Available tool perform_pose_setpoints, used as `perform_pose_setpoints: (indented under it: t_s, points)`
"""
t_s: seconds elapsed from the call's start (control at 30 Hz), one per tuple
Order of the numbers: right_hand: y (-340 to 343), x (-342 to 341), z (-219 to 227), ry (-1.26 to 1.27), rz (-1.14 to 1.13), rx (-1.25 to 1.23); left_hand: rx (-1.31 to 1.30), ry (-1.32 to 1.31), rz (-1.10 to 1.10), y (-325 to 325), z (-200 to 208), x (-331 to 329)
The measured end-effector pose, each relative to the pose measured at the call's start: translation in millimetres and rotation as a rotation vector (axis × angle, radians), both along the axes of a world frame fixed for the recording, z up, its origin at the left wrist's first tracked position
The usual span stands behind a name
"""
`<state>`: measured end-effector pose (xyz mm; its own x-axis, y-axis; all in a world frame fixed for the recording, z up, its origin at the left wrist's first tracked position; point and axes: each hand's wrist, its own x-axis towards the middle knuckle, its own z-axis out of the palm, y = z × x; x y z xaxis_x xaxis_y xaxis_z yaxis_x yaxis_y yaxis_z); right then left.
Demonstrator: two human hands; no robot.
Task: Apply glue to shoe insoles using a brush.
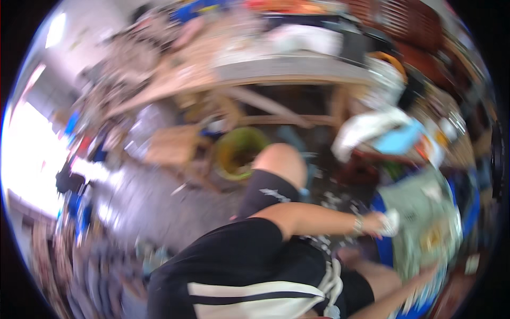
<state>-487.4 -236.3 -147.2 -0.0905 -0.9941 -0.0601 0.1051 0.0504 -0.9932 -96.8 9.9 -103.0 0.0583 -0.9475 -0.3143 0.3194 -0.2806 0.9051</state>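
Observation:
Reaching across to the right, my left hand [376, 224], with a bracelet at its wrist, is closed on a small white object [391, 223] too blurred to name. It is beside a blue container [385, 250] with a grey-green sheet or sack [409, 204] spread over it. A yellowish patch [433, 238] shows on that sheet. My right forearm comes in from the lower edge; my right hand [429, 274] is at the sheet's near edge, its fingers smeared by motion.
A wooden table [186, 74] bearing piled things stands ahead. Below it are a wooden stool [172, 146] and a yellow-green bucket [234, 151]. White scraps [332, 199] litter the floor near my legs. White and blue bags [372, 130] lie at the right.

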Motion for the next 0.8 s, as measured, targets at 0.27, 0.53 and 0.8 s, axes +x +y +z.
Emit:
perform_pose_setpoints:
  t_s: [0.27, 0.53, 0.8]
  points:
    - [89, 142, 100, -0.177, -0.030, -0.130, -0.011, -0.021, 0.062, -5, 27, -6]
    - [99, 236, 79, -0.202, 0.227, -0.078, -0.051, 0.022, 0.079, 5, 52, -4]
    - [76, 261, 59, -0.179, 0.298, -0.042, -0.055, -0.002, 0.106, 16, 53, 1]
